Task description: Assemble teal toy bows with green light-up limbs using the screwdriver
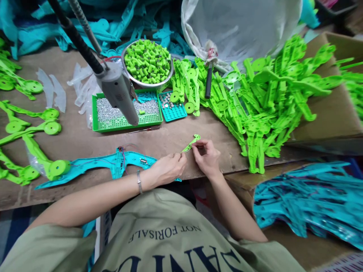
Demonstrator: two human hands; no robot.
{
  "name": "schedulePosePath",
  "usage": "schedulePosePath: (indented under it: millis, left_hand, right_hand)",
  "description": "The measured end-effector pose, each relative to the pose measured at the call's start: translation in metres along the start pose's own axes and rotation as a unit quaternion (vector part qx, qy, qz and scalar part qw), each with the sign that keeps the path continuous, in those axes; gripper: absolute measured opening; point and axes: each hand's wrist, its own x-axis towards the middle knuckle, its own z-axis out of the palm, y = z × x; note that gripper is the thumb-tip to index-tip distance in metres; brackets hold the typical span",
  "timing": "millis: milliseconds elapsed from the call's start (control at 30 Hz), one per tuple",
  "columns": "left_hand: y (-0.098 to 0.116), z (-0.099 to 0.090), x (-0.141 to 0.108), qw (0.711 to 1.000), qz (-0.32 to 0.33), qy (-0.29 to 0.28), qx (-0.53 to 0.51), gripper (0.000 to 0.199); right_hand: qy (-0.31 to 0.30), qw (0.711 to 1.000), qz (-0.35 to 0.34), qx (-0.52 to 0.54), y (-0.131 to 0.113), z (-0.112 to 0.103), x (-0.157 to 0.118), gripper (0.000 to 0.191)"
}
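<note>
A small bright green plastic piece [195, 139] with a hooked far end is held just above the table edge. My left hand [171, 168] pinches its near end, the fingers closed and partly hiding it. From the other side my right hand [207, 156] has thumb and forefinger closed at the piece's edge; whether something tiny is also between them I cannot make out. Beneath and left of my left hand lies a long blue plastic half shell [99, 163], with thin wires and a small metal part in it. My left forearm crosses over its right end.
A grey electric screwdriver [119, 94] hangs over a green tray [127, 127] of screws. Behind are a metal bowl [146, 85] of green caps and a blue tray [174, 118]. Green parts [255, 98] pile up right; a box [241, 185] holds blue shells. A hammer [208, 81] lies behind.
</note>
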Motion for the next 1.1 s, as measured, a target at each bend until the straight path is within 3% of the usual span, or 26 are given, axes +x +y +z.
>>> schedulePosePath:
  millis: [300, 533, 800, 867, 967, 1100]
  left_hand:
    - [0.000, -0.001, 0.000, 1.000, 0.012, -0.004, 0.027, 0.037]
    - [-0.001, -0.001, -0.001, 1.000, 0.011, 0.007, 0.022, 0.038]
    - [-0.004, -0.004, 0.000, 1.000, 0.008, -0.014, -0.002, 0.037]
    - [-0.004, -0.004, 0.000, 1.000, 0.006, -0.018, -0.016, 0.036]
    - [-0.004, -0.003, -0.004, 0.999, -0.015, -0.020, -0.036, 0.034]
    - [0.004, -0.004, -0.019, 0.991, -0.118, 0.014, -0.056, 0.039]
  right_hand:
    - [-0.038, 0.999, 0.011, -0.025, -0.007, 0.000, 0.009, 0.015]
    - [-0.047, 0.992, -0.065, -0.097, -0.010, -0.004, -0.002, 0.015]
    - [-0.054, 0.940, -0.148, -0.304, -0.016, 0.007, -0.018, 0.025]
    - [-0.045, 0.947, -0.145, -0.283, -0.014, 0.007, -0.020, 0.026]
    - [-0.026, 0.980, -0.099, -0.168, -0.010, 0.000, -0.021, 0.020]
    - [-0.006, 0.998, -0.040, -0.038, -0.017, -0.015, -0.016, 0.017]
